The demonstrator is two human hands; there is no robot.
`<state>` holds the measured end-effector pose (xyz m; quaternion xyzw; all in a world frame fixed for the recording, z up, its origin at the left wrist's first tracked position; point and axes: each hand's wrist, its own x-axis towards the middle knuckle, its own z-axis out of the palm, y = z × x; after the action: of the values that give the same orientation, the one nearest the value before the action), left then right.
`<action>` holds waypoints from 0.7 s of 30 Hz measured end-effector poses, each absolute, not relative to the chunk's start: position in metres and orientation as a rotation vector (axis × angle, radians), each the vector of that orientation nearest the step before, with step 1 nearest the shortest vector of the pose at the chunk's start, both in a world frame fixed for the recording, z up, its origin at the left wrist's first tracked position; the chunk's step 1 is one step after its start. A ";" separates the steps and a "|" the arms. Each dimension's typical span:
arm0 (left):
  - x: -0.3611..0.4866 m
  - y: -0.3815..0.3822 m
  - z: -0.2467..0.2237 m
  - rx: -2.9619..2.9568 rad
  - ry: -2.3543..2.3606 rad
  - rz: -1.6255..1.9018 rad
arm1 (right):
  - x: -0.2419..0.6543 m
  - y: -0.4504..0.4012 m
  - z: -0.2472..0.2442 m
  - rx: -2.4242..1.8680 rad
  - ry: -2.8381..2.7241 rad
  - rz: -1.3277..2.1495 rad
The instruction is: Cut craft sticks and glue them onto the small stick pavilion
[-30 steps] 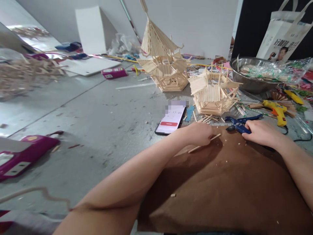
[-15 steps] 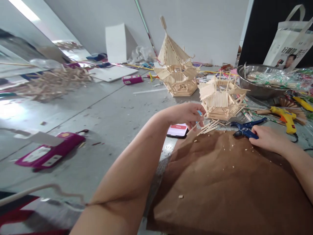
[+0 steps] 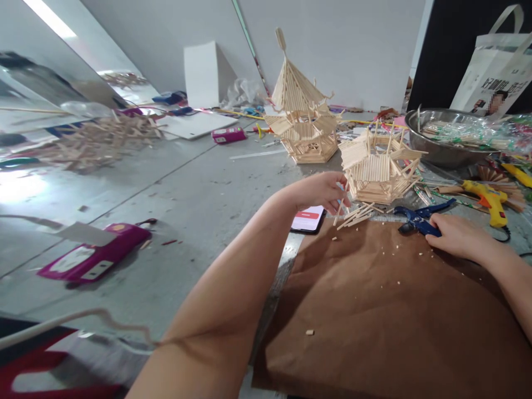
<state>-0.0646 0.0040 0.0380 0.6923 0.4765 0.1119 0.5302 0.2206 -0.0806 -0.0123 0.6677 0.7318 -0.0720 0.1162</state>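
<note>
My left hand is closed in a pinch on a thin wooden stick, beside the unfinished stick pavilion. Just under those fingers, a small pile of loose wooden sticks lies at the far edge of the brown paper. My right hand is wrapped round one handle of blue pliers, which rest near the same edge with their jaws pointing left. Behind the pavilion stands a taller stick pagoda with a pointed roof. A lit phone sits by my left wrist, partly covered.
At the right are a yellow glue gun and a metal bowl of packaged sticks. Purple power strips and a blurred heap of sticks lie on the grey floor at left. Small wood offcuts dot the paper.
The stick in my left hand has turned from slanting to more upright, and the fingers have shifted slightly. My right hand still grips the pliers. The whole view has shifted a little.
</note>
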 end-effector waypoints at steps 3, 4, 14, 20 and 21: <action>-0.062 0.003 0.038 1.667 1.121 0.274 | 0.221 -0.080 -0.013 1.960 2.134 -0.217; -0.061 0.002 0.038 1.670 1.117 0.281 | 0.221 -0.080 -0.013 1.963 2.129 -0.218; -0.055 -0.001 0.036 1.634 1.105 0.326 | 0.221 -0.080 -0.014 1.962 2.139 -0.192; -0.055 0.003 0.031 1.634 1.075 0.330 | 0.221 -0.081 -0.014 1.953 2.118 -0.186; -0.055 0.003 0.031 1.636 1.073 0.330 | 0.221 -0.081 -0.014 1.953 2.115 -0.182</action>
<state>-0.0553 0.0034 0.0307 0.6903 0.4529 0.1392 0.5468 0.2206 -0.0806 -0.0142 0.6715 0.7272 -0.0627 0.1280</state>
